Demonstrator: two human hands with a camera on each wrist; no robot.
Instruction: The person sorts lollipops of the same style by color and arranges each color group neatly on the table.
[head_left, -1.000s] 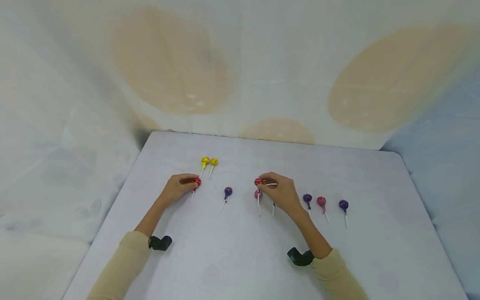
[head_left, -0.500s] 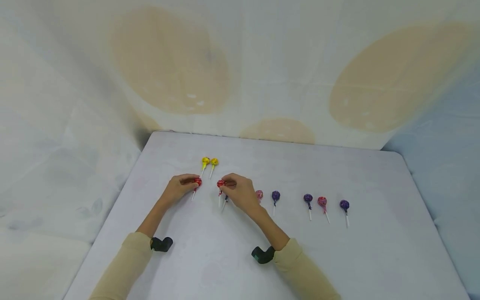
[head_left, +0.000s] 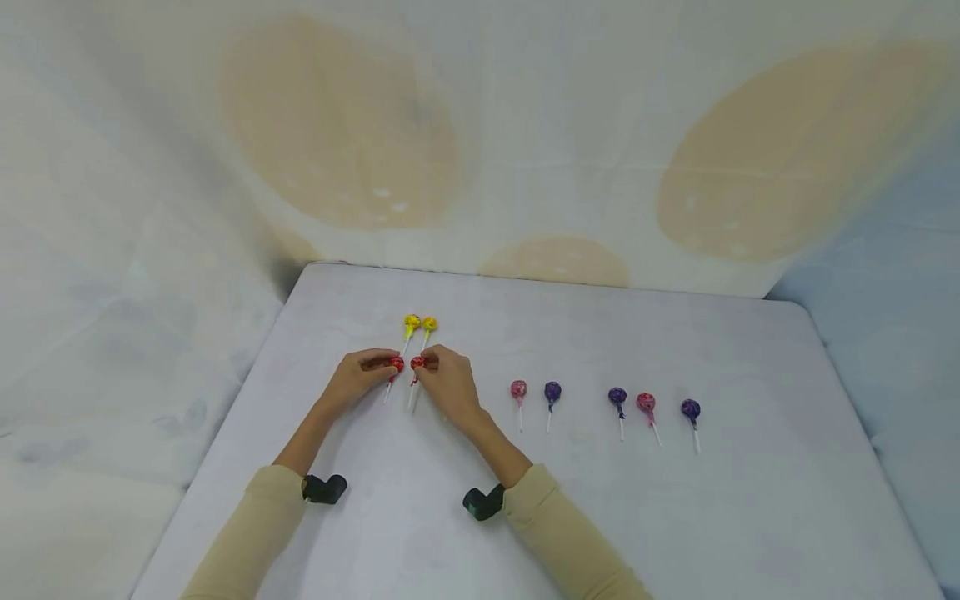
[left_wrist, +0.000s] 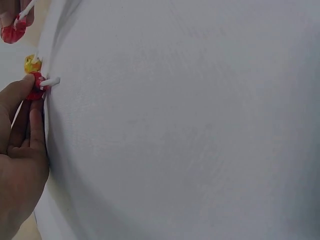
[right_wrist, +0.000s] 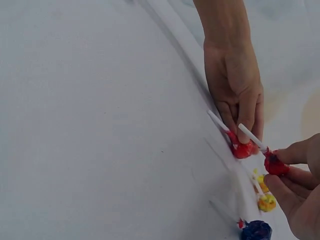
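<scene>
left hand (head_left: 358,377) pinches a red round lollipop on a white stick (head_left: 396,364); right hand (head_left: 448,383) pinches another red lollipop (head_left: 417,363) beside it, over the white surface (head_left: 675,500).

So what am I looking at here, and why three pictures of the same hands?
No machine here: a person wears three cameras. The wide picture comes from the head, the other two from each wrist. On the white table lie wrapped lollipops. The left hand holds a red lollipop against the table. The right hand pinches a second red lollipop in its fingers, right beside the first. Just beyond lie two yellow lollipops. Off to the person's right is a row of pink and purple lollipops.
</scene>
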